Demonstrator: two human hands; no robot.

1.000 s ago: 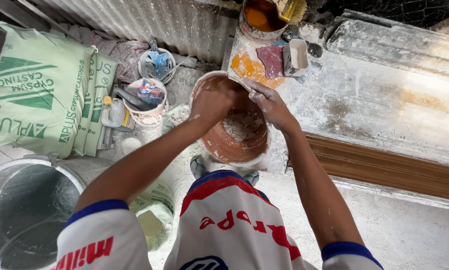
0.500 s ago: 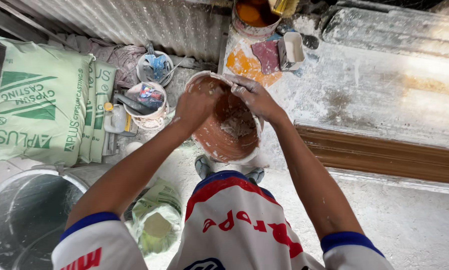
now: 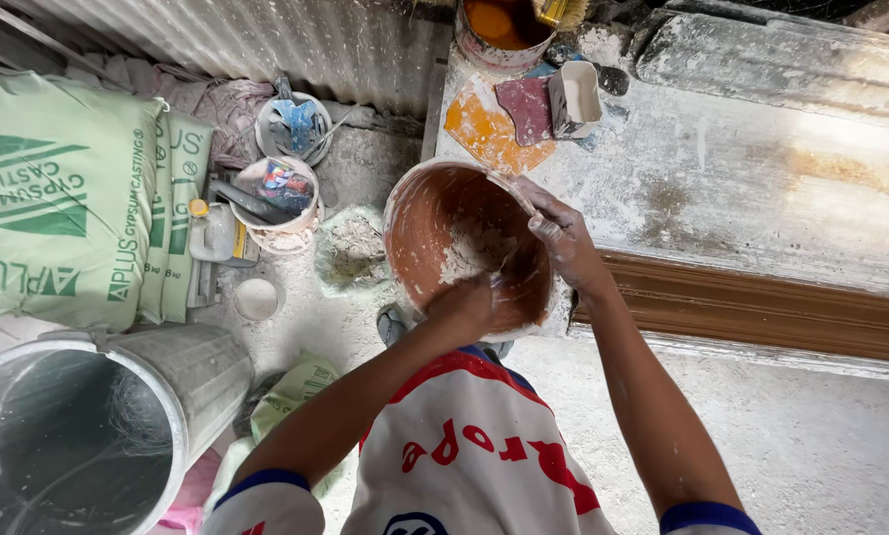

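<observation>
Here, from the head camera, I look straight down on a round, terracotta-coloured bowl [image 3: 464, 243] that I hold between both hands at the edge of a dusty white workbench [image 3: 761, 188]. My left hand [image 3: 461, 309] is closed over the near rim, fingers curled onto the inside wall. My right hand [image 3: 561, 238], coated in white powder, grips the far right rim with the fingers wrapped over the edge. Inside the bowl lies a small heap of whitish plaster [image 3: 464, 260], smeared up the wall.

On the bench beyond the bowl sit an orange patch [image 3: 484, 134], a dark red pad [image 3: 525, 107] and a small white rectangular tub [image 3: 575, 97]; a pot of orange liquid [image 3: 494, 25] stands at the top edge. On the floor to my left are green sacks [image 3: 63, 198], two small buckets stuffed with tools [image 3: 284, 193], a little white cup [image 3: 256, 297] and a large grey bin [image 3: 88, 426]. A brown moulded strip [image 3: 761, 312] runs along the bench front.
</observation>
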